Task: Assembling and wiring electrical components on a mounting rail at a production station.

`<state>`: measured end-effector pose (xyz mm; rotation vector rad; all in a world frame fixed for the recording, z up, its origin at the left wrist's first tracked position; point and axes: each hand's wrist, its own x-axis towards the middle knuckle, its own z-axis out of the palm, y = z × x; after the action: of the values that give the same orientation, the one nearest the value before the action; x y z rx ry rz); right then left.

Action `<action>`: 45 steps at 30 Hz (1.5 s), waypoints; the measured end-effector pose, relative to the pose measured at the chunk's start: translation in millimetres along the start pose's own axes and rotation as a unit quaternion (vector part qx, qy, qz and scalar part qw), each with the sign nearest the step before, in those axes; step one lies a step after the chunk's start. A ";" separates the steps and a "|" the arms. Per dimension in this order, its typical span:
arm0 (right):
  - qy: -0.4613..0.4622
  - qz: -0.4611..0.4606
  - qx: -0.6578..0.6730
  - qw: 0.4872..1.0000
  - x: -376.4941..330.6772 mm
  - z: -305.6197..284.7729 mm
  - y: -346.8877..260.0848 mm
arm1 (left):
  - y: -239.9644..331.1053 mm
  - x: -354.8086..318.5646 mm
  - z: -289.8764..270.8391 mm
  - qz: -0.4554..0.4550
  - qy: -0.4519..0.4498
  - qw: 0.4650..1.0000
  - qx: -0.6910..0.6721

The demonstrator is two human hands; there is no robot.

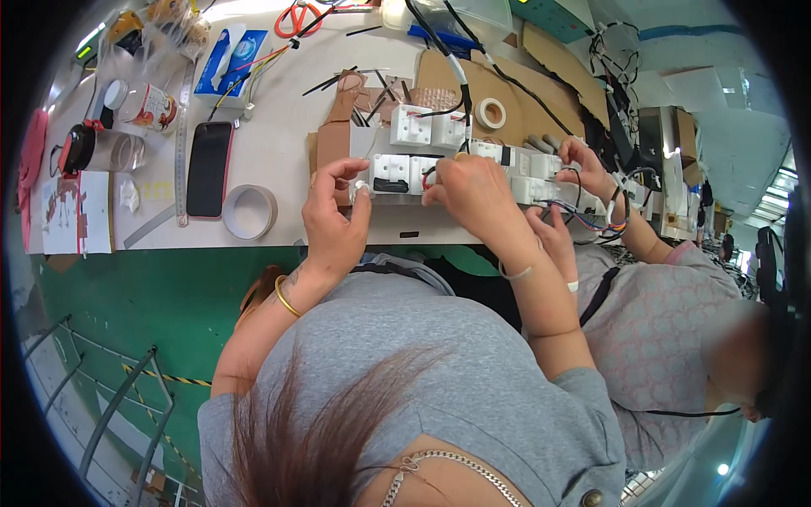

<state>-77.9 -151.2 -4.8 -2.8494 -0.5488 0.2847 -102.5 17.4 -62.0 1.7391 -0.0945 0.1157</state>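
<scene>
My left hand (334, 215) pinches a small white part (361, 188) between thumb and forefinger, at the left end of a row of white plastic blocks (393, 171) on the table's front edge. My right hand (473, 196) is closed over the right side of that row, its fingertips on a block with short red and black wires (427, 175). A second pair of white blocks (427, 128) lies just behind, with a black cable (464, 84) running over them. To my right, a co-worker's hands (583, 165) handle more white blocks and coloured wires (591, 221).
On the white table (279, 152) to the left lie a wide tape roll (249, 211), a black phone (209, 167), a metal ruler (181, 144) and a jar (148, 106). Behind are a small tape roll (490, 112), cardboard sheets (507, 93) and red-handled scissors (296, 19).
</scene>
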 end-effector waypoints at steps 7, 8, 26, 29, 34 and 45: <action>0.029 0.077 0.005 0.997 7.0 -0.3 18.4 | 9.0 27.6 31.4 0.088 -0.158 0.958 0.223; 0.050 0.070 0.017 0.996 0.2 4.9 23.7 | 6.7 33.5 35.9 0.062 -0.181 0.953 0.236; 0.350 0.233 0.161 0.893 -48.3 25.6 36.6 | 11.0 47.4 38.5 -0.011 -0.218 0.938 0.267; 0.261 0.309 0.166 0.899 -71.7 26.1 38.0 | 6.2 29.0 23.4 0.051 -0.160 0.961 0.219; 0.142 0.259 0.485 0.823 -63.4 53.0 23.2 | 17.8 11.4 17.5 0.068 -0.076 0.988 0.116; -0.018 -0.013 0.835 0.550 -115.9 53.4 31.2 | 43.4 10.0 60.4 -0.255 -0.513 0.798 -0.185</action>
<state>-185.2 -214.3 -46.9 -0.9107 -0.0770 0.4720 -96.7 -49.5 -28.5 1.1994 -0.4047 -1.1899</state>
